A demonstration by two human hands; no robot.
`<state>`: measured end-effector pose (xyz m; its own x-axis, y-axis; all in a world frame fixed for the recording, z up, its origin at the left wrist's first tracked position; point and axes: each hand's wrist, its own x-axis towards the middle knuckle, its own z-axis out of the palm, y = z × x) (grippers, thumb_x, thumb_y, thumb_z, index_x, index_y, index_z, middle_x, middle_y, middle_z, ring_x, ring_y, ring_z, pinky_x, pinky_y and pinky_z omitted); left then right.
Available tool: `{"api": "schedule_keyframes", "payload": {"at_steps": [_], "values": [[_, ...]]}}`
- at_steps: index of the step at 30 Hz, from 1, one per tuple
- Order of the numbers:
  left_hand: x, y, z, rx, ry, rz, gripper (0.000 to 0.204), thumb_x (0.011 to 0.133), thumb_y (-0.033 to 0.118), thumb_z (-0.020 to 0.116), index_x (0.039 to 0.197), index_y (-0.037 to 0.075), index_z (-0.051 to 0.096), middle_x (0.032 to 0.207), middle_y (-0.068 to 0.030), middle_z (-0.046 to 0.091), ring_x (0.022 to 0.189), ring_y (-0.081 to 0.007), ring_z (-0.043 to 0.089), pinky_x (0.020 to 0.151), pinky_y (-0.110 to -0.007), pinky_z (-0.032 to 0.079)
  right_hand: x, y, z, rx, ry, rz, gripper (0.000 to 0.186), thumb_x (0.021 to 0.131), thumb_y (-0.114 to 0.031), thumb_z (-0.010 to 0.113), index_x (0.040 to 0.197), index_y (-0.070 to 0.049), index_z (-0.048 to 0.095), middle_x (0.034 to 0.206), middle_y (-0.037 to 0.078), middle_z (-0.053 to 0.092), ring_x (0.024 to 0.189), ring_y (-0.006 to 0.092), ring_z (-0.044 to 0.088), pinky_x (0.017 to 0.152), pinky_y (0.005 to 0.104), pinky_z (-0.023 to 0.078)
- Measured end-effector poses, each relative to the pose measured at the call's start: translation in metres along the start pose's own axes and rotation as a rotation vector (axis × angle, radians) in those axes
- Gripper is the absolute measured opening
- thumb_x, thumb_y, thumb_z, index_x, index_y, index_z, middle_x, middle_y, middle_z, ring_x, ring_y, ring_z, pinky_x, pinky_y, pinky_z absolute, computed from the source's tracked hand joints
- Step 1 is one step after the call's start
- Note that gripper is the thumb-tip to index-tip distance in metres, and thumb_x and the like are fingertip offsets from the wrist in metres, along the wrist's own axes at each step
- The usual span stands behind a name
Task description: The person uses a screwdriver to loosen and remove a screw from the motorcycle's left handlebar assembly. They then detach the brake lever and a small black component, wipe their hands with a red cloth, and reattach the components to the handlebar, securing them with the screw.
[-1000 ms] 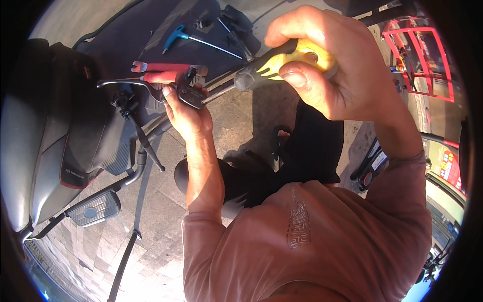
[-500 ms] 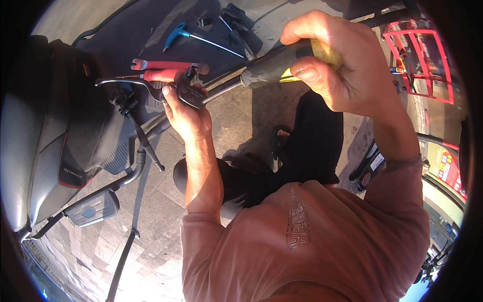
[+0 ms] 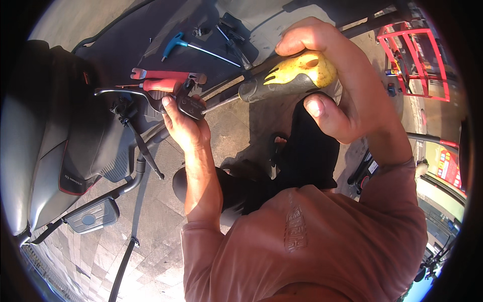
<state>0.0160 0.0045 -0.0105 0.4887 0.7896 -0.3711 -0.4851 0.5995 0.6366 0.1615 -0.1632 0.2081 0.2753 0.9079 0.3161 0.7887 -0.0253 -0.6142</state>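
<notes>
My left hand (image 3: 187, 123) grips a black brake lever assembly (image 3: 191, 106), thumb on top, its curved lever (image 3: 128, 92) pointing left. To the right, a screwdriver (image 3: 276, 85) with a yellow and dark grey handle has its shaft tip at the right end of the assembly's small housing. My right hand (image 3: 352, 85) curls loosely round the handle's butt end. Its thumb stands off the handle, and its bent index finger lies just above. Part of the palm contact is hidden.
Beyond my left hand lie a red-handled screwdriver (image 3: 161, 84), a red pry tool (image 3: 161, 74) and a blue T-handle hex key (image 3: 173, 46) on a dark surface. A black scooter seat (image 3: 30, 126) stands at left, a red rack (image 3: 415, 60) at far right.
The screwdriver handle has turned, so more yellow now faces up. My right thumb has come away from the handle and the hand has loosened. My left hand keeps its hold.
</notes>
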Motion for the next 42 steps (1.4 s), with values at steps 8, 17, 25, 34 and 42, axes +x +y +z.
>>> {"api": "schedule_keyframes", "payload": {"at_steps": [8, 17, 25, 34, 42], "values": [[-0.002, -0.001, 0.0, -0.012, -0.008, 0.009, 0.039, 0.096, 0.035, 0.06, 0.121, 0.007, 0.049, 0.104, -0.0114, 0.063, 0.07, -0.0245, 0.066, 0.057, -0.035, 0.056, -0.009, 0.013, -0.002, -0.043, -0.013, -0.009, 0.048, 0.086, -0.037, 0.063, 0.111, 0.003, 0.056, 0.101, 0.014, 0.058, 0.09, 0.0229, 0.058, 0.081, 0.0323, 0.046], [-0.001, -0.004, 0.002, 0.051, 0.003, 0.065, 0.042, 0.097, 0.036, 0.058, 0.124, 0.004, 0.052, 0.116, -0.014, 0.065, 0.076, -0.023, 0.064, 0.063, -0.036, 0.055, -0.017, 0.018, 0.004, 0.064, 0.018, 0.124, 0.045, 0.091, -0.033, 0.06, 0.12, 0.001, 0.052, 0.108, 0.011, 0.056, 0.097, 0.0179, 0.055, 0.087, 0.0299, 0.044], [0.007, -0.006, 0.001, 0.042, -0.023, 0.118, 0.042, 0.098, 0.036, 0.057, 0.121, 0.001, 0.053, 0.111, -0.0152, 0.065, 0.073, -0.0217, 0.065, 0.059, -0.034, 0.055, -0.005, 0.015, 0.007, 0.167, 0.02, 0.047, 0.039, 0.095, -0.027, 0.055, 0.118, 0.004, 0.054, 0.11, 0.013, 0.057, 0.101, 0.0193, 0.056, 0.09, 0.0299, 0.043], [0.007, -0.004, 0.005, 0.006, -0.042, 0.105, 0.034, 0.099, 0.029, 0.055, 0.117, 0.0, 0.055, 0.102, -0.0127, 0.066, 0.076, -0.0206, 0.065, 0.061, -0.031, 0.057, -0.009, 0.016, 0.004, 0.101, 0.054, 0.192, 0.063, 0.086, -0.048, 0.064, 0.119, 0.004, 0.052, 0.111, 0.012, 0.054, 0.102, 0.0189, 0.054, 0.09, 0.0301, 0.042], [0.005, -0.001, 0.007, -0.005, -0.019, 0.078, 0.034, 0.099, 0.029, 0.055, 0.117, 0.0, 0.055, 0.101, -0.0132, 0.066, 0.073, -0.0207, 0.065, 0.06, -0.032, 0.056, -0.007, 0.013, 0.008, 0.1, 0.157, 0.143, 0.064, 0.089, -0.052, 0.062, 0.118, 0.004, 0.054, 0.112, 0.012, 0.056, 0.099, 0.0178, 0.056, 0.087, 0.0292, 0.043]]}}
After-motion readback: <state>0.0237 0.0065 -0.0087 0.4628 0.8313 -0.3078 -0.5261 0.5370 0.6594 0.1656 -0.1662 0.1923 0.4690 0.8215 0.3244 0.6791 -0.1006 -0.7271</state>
